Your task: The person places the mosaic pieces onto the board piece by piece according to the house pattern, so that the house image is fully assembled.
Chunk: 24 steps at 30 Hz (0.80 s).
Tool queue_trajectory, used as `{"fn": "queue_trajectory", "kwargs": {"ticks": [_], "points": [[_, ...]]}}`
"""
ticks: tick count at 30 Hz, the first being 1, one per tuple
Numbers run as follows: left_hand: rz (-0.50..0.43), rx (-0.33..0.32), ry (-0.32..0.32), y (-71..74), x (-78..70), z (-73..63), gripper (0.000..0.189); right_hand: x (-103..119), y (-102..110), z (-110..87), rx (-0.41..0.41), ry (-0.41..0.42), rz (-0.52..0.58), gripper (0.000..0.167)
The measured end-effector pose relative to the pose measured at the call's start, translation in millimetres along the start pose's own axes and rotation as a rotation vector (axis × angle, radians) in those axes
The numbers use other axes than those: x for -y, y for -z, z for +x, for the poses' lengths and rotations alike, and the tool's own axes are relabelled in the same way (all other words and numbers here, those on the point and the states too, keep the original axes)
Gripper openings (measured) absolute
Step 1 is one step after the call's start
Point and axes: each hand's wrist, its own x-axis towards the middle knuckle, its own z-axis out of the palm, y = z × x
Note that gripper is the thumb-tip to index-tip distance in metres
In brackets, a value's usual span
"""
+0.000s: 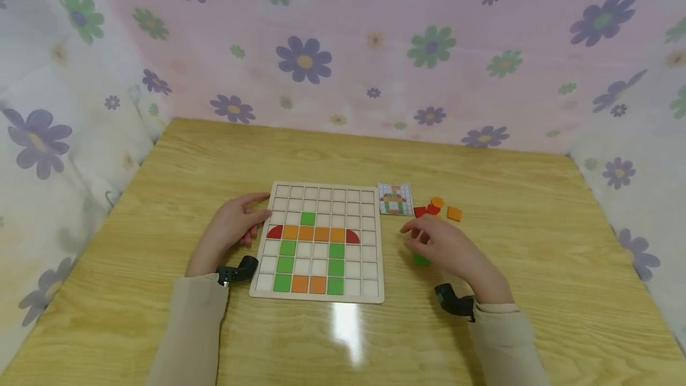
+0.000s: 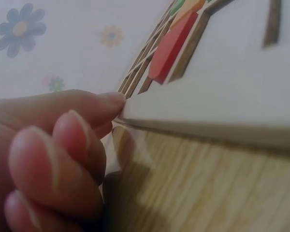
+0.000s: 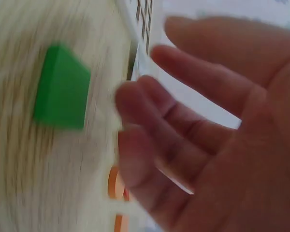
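Observation:
A wooden grid board [image 1: 371, 299] lies flat on the table, with green, orange and red tiles set in several cells. At its left edge, my left hand [image 1: 231, 225] touches the rim with the tips of its thumb and index finger. In the left wrist view, a fingertip [image 2: 117, 98] meets the pale rim near a red tile [image 2: 171, 48]. Over the table right of the board, my right hand [image 1: 447, 246] hovers with loosely bent fingers and holds nothing. Under it lies a green tile [image 1: 420, 260], which shows whole in the right wrist view, apart from the fingers.
A small printed pattern card [image 1: 395, 199] lies against the board's upper right edge. Beside it are red tiles [image 1: 420, 212], an orange round piece [image 1: 437, 202] and an orange square tile [image 1: 454, 214]. Flowered cloth [image 1: 343, 76] encloses the table's back and sides.

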Motion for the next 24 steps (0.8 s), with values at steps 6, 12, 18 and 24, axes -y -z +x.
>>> {"fn": "queue_trajectory", "kwargs": {"ticks": [6, 12, 18, 24], "points": [[0.003, -0.014, 0.012, 2.0, -0.2, -1.9, 0.047, -16, -1, 0.5, 0.08, 0.004, 0.003, 0.028], [0.0, -0.009, -0.003, 1.3, 0.0, -2.4, 0.047, -25, 0, -4.2, 0.125, 0.014, 0.008, 0.033], [0.011, -0.01, -0.011, 0.4, 1.5, -0.9, 0.048, -29, 3, -5.1, 0.141, -0.005, 0.007, 0.032], [-0.004, -0.014, 0.02, -0.6, 1.2, -0.2, 0.05, -27, 2, -2.6, 0.133, -0.034, -0.012, 0.027]]}}
